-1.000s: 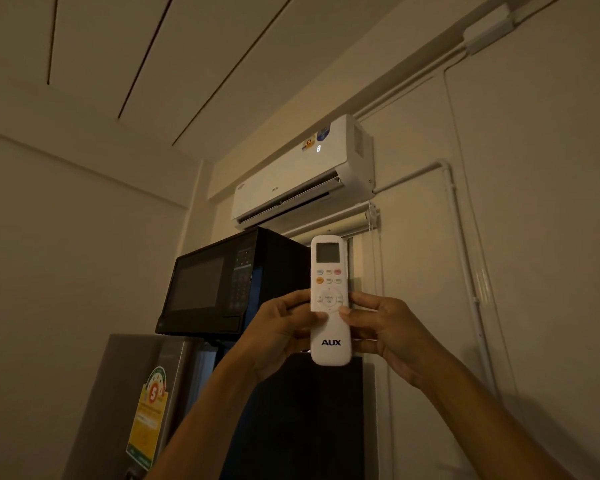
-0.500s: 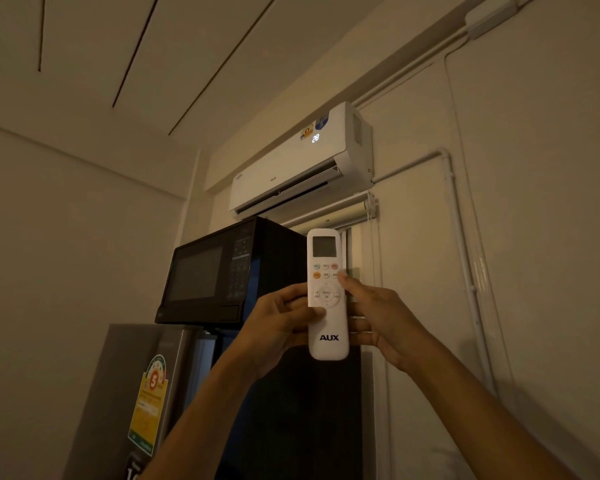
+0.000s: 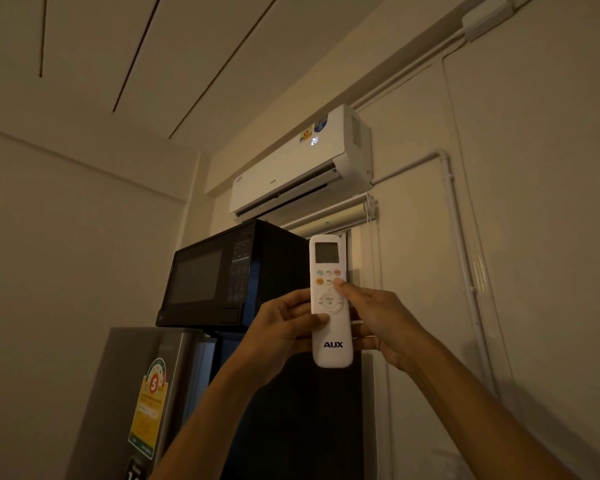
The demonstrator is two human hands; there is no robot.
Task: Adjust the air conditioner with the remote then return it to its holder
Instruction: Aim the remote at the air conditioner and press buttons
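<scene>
A white AUX remote (image 3: 330,327) is held upright in front of me, its screen end pointing up toward the white wall air conditioner (image 3: 291,174). The unit shows lit digits on its front and its flap stands open. My left hand (image 3: 281,332) grips the remote's left side, thumb across its lower face. My right hand (image 3: 378,322) holds the right side, with its thumb on a button in the second row. No holder for the remote is in view.
A black microwave (image 3: 219,275) sits on a grey fridge (image 3: 146,393) at the left, below the air conditioner. A rolled blind (image 3: 336,216) and a white pipe (image 3: 461,258) run along the right wall.
My right thumb has moved up from the round pad to the small buttons. The air conditioner's display now shows two digits. The view has tilted slightly.
</scene>
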